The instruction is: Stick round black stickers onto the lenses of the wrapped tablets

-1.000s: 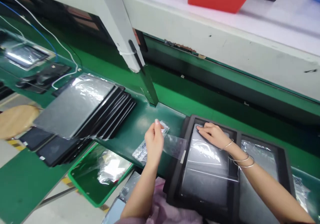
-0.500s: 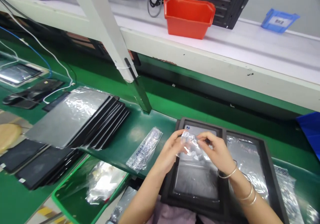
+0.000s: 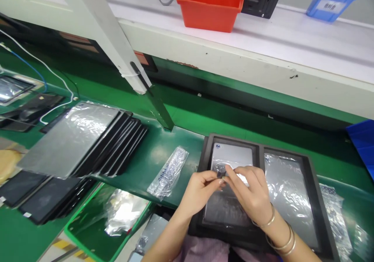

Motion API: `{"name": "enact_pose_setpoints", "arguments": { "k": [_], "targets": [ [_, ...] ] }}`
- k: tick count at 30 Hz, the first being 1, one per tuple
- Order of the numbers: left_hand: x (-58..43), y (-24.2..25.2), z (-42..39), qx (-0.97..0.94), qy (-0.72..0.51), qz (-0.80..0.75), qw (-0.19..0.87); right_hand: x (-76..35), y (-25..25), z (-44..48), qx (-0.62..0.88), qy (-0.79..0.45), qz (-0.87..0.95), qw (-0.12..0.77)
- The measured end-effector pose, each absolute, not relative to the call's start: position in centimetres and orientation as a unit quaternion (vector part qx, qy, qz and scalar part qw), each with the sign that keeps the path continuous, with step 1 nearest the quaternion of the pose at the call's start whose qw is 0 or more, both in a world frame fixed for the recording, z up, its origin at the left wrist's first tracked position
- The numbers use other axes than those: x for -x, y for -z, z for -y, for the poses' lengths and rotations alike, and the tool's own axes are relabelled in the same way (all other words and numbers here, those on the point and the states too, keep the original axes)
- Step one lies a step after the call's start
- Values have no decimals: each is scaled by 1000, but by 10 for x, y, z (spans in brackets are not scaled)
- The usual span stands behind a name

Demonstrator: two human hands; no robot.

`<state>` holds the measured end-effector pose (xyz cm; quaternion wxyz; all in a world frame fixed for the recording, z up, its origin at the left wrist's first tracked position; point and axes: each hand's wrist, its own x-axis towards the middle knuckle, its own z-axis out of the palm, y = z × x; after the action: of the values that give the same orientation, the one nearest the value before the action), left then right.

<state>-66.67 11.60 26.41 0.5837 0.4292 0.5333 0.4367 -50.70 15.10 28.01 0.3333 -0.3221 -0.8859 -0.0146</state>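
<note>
"Any writing you can read?"

"Not clearly. The blue bin [image 3: 325, 17] carries a white label [image 3: 330, 6] with dark characters, too blurred to make out. A round blue mark [image 3: 217, 146] sits at the top corner of the grey slab [image 3: 224, 205] lying in the black tray [image 3: 261, 158]."

"And the hands?"

"Left hand [image 3: 200, 192] and right hand [image 3: 254, 193] meet above that slab, each grip a narrow pinch on one small dark piece [image 3: 221, 172]."

"What's different?"

"Half a second ago, crumpled clear film showed between them, held higher. The clear strip [image 3: 168, 172] remains on the bench [image 3: 156, 147]."
</note>
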Motion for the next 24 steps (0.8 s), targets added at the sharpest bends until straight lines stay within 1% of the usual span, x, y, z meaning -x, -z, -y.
{"name": "enact_pose_setpoints", "arguments": {
  "k": [3,5,9,12,16,18,20,22,24],
  "targets": [
    [671,-262,-112,-529,-408,-574,474,509,-277,-149,314,-114,878,342],
    [672,-262,-111,-608,-395,-563,396,510,-275,-149,314,-180,863,353],
    [672,-262,-111,-719,-382,-511,276,509,-274,-151,321,-212,852,355],
    [671,-262,-113,-747,-369,-507,220,509,-274,-152,317,-231,850,352],
    [672,-262,-115,-757,-339,-523,196,512,-272,-154,305,-253,844,360],
    [674,-261,-116,-753,-333,-532,201,515,-270,-156,307,-271,836,367],
    [676,-261,-116,-742,-327,-544,217,518,-269,-159,323,-316,814,364],
    [678,-261,-116,-728,-315,-559,241,521,-268,-163,360,-381,780,342],
    [681,-260,-117,-713,-302,-575,264,523,-269,-169,407,-439,744,296]
  ]
}}
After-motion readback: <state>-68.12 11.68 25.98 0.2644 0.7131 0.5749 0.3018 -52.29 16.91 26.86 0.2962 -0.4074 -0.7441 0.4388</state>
